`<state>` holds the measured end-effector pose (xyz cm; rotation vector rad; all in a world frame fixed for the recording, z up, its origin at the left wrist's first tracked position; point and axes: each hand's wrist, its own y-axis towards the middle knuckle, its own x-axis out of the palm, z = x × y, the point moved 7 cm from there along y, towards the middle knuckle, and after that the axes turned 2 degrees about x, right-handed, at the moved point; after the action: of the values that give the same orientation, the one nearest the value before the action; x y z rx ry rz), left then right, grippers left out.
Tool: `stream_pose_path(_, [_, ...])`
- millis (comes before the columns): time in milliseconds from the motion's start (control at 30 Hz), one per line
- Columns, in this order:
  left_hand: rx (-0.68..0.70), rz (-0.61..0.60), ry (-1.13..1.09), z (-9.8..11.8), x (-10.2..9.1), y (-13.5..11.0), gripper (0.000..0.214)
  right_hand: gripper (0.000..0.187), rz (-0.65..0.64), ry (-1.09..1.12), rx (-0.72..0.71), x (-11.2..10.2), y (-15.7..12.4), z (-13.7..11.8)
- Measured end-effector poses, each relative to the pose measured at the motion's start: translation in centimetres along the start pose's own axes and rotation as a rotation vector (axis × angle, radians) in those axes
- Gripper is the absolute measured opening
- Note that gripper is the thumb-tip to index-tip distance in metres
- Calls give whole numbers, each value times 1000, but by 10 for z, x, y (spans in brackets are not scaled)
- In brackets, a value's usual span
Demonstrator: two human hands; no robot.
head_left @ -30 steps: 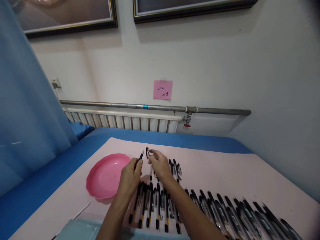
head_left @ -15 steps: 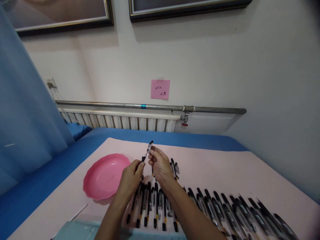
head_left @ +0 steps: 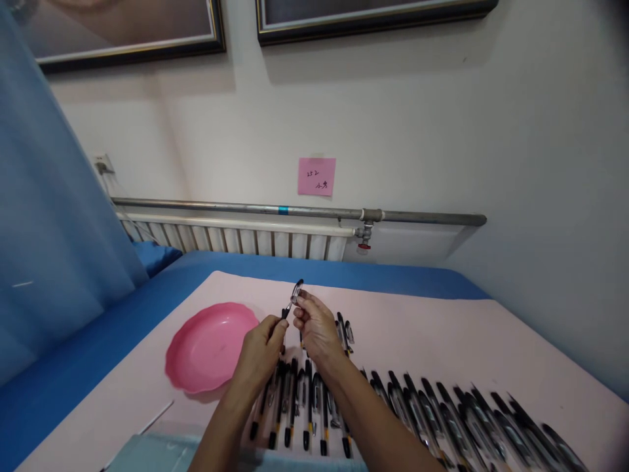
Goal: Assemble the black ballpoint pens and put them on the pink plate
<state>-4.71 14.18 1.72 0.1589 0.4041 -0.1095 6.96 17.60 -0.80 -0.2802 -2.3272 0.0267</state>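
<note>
My left hand [head_left: 262, 346] is closed around a black pen [head_left: 285, 313], its metal tip pointing up and to the right. A clear pen cap with a black clip [head_left: 297, 290] is pinched in the fingertips of my right hand [head_left: 317, 324]. The pen's tip meets the lower end of the cap; whether it is inside I cannot tell. Below my hands lies a row of pen parts [head_left: 307, 406], with black barrels, clear caps and small metal tips. A few more parts [head_left: 344, 331] lie just right of my right hand, which partly hides them.
A pink scalloped bowl [head_left: 179, 367] stands left of my left hand. Many more pen parts [head_left: 457, 419] spread across the right front of the pink sheet [head_left: 417, 334]. A thin white stick [head_left: 157, 417] and a light blue cloth [head_left: 152, 452] lie at the front left.
The pen tip and the cap have come closer together, from a small gap to meeting. Both hands otherwise stay in nearly the same place.
</note>
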Motion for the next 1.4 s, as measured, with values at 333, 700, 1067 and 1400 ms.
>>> stream_pose_path(333, [-6,-20,-6,-1,1,0,30,26,56,67,13,-3,-3,0])
stream_pose_path(700, [-7,-11,-42,-2,0,0,30,24,6,32,24,4,-9,9])
stream_pose_path(1067, [17,211,-90,-10,-16,4,42,22,-93,-309,-2,13,-20,24])
stream_pose_path(1400, [-179,414,662,-48,-94,15,35,32,52,-966,-265,-23,9,-23])
